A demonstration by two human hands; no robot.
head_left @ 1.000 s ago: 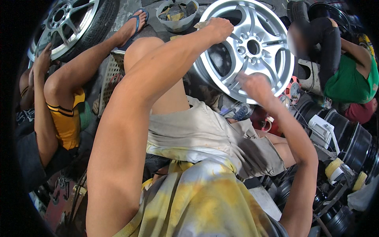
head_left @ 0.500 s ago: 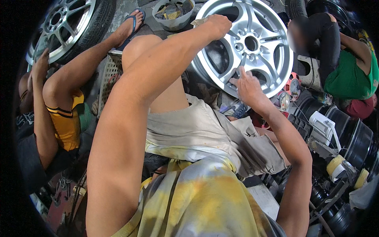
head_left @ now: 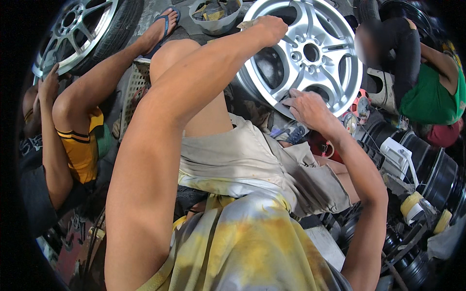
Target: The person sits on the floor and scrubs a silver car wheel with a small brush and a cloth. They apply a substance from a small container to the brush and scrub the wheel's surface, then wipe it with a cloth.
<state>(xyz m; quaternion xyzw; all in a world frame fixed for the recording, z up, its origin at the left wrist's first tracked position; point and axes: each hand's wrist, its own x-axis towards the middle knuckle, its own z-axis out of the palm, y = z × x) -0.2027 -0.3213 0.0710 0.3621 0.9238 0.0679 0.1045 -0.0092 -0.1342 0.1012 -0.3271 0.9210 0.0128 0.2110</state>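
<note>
A silver alloy wheel rim (head_left: 335,47) stands tilted in front of my knees. My left hand (head_left: 271,31) has its fingers curled over the rim's upper left side, gripping it; a beige scrap (head_left: 246,24) shows beside that hand. At the rim's lower edge, my right hand (head_left: 313,110) presses a small dark grey sheet (head_left: 283,108), like sandpaper, against the metal. Its fingers are bent and partly cover the sheet.
A pale tub (head_left: 216,24) with dark and yellowish scraps stands beyond my knee. On the left, another person's hand (head_left: 48,83) is near a second wheel (head_left: 73,58) with a tyre. A person in green (head_left: 434,94) sits at right, beside dark rims (head_left: 444,172) and a plastic basket (head_left: 136,85).
My right hand has slid down from the spoke area toward the rim's lower edge, its fingers now more bent. The left hand keeps its hold, and the wheel has shifted very slightly.
</note>
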